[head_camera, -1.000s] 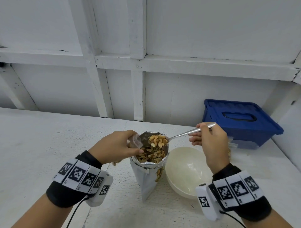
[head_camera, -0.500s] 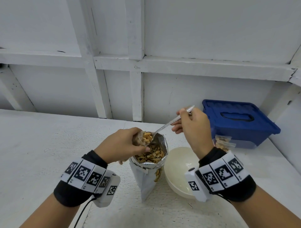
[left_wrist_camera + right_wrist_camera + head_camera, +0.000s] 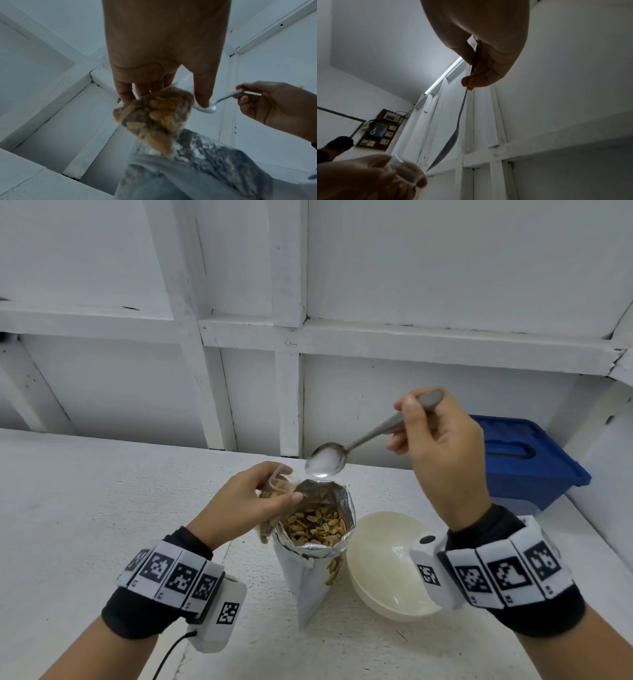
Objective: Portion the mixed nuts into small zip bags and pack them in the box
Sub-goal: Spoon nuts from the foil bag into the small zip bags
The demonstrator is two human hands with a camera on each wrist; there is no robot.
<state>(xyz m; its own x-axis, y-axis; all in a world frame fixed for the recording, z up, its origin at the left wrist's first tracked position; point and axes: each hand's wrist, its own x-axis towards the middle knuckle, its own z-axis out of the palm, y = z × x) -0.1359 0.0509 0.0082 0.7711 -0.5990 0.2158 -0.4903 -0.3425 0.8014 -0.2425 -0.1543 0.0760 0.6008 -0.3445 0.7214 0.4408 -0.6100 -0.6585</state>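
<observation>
Nearest on the surface [image 3: 85,508]: foil pouch of mixed nuts [image 3: 313,546] standing upright, long axis vertical, mouth up and open for scooping, with an empty-looking cream bowl [image 3: 387,570] just right of it. Just above the pouch's left rim: left hand [image 3: 246,505], fingers [image 3: 125,92] pinching the mouth of a small zip bag [image 3: 154,116] already part-filled with nuts, bag hanging mouth-up and slanting down toward the pouch, probably so spills fall back in. Farther and higher: right hand [image 3: 442,460] clenched around the handle of a spoon [image 3: 359,443], empty bowl end pointing left and down over the pouch, likely between scoops; far right, blue box [image 3: 534,460] with lid on, awaiting packing.
</observation>
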